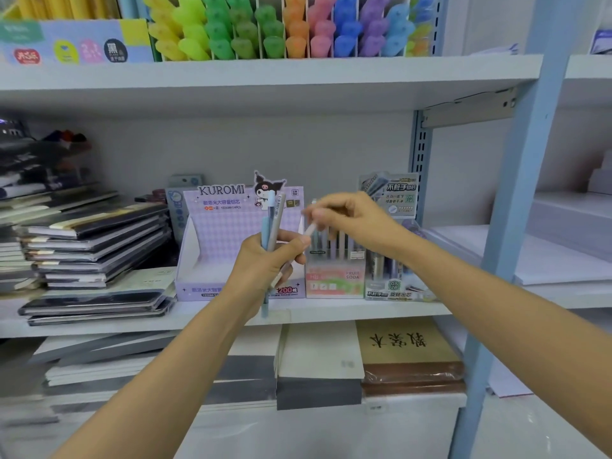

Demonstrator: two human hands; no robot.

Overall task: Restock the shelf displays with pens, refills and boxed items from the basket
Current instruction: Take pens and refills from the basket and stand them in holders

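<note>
The left hand was closed round a small bunch of pens, blue and grey, held near upright with their tops above the fist and 1 blue end poking out below. The right hand pinched a white pen between thumb and fingertips. That pen was blurred, so its exact ends were hard to read, but its long axis stood steep, its lower part close to the left thumb.

Both hands hovered over the middle shelf, in front of 3 display boxes standing in a row. The Kuromi box stood behind and left of the left hand. The Fruit Soda box stood just right of it, directly below and slightly beyond the right hand, with upright pens already in it. A third box stood at the far right. Notebooks were stacked at the left of the shelf. The basket was not in view.

The coming move seemed to turn on the white pen and the Fruit Soda box. The right hand was plainly the nearer one, and the box lay below it. The pen's axis was already close to that of the pens standing there, so a short lowering with little turning would probably seat it. Which box the pen truly belonged to could not be told.
</note>
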